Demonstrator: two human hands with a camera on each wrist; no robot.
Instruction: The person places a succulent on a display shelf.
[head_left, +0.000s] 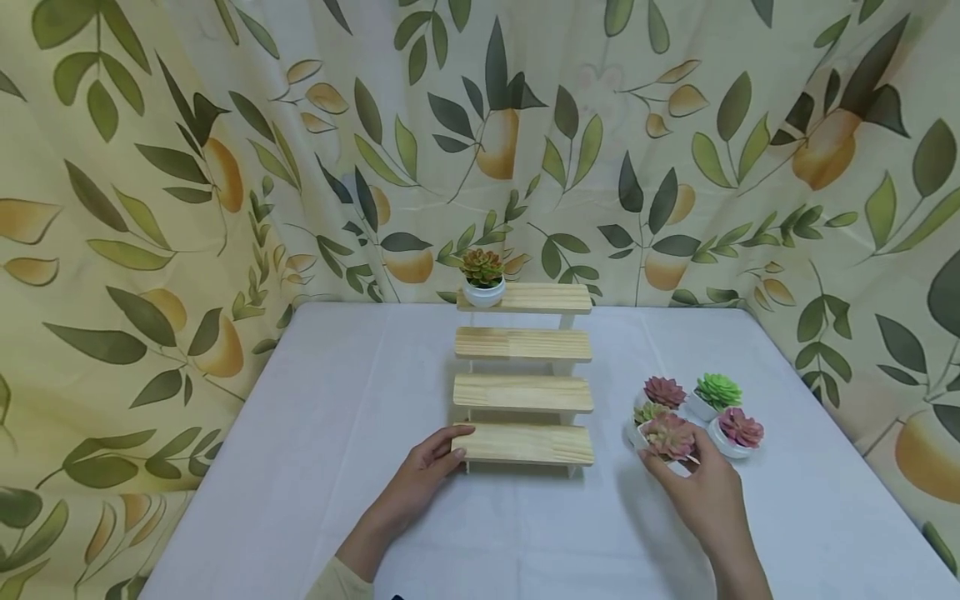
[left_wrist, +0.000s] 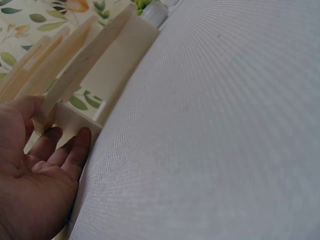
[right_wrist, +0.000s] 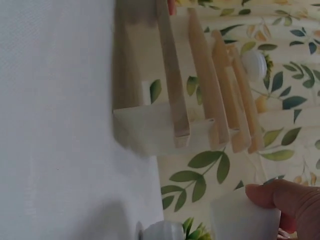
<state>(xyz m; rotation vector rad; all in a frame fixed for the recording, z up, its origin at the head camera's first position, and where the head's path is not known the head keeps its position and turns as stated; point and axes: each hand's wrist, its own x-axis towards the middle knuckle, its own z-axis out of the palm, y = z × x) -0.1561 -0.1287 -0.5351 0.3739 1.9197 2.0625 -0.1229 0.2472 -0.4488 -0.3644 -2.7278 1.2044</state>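
Note:
A four-step wooden display stand [head_left: 522, 393] with white side supports stands mid-table. My left hand [head_left: 431, 467] grips the left end of its lowest step; in the left wrist view, that hand's fingers [left_wrist: 80, 145] lie against the white support panel [left_wrist: 75, 120]. My right hand [head_left: 701, 483] holds a potted succulent with a pink-green rosette [head_left: 670, 435], right of the stand. The right wrist view shows the thumb on its white pot [right_wrist: 245, 215]. On the top step's left end sits another potted succulent [head_left: 483, 275], green with reddish tips.
Several potted succulents cluster by my right hand: a dark red one [head_left: 664, 391], a bright green one [head_left: 718, 390], a pink one [head_left: 741, 427] and a yellow-green one [head_left: 649, 412] partly hidden behind the held plant. A leaf-and-fruit patterned curtain [head_left: 570, 192] hangs behind the white-covered table [head_left: 360, 367].

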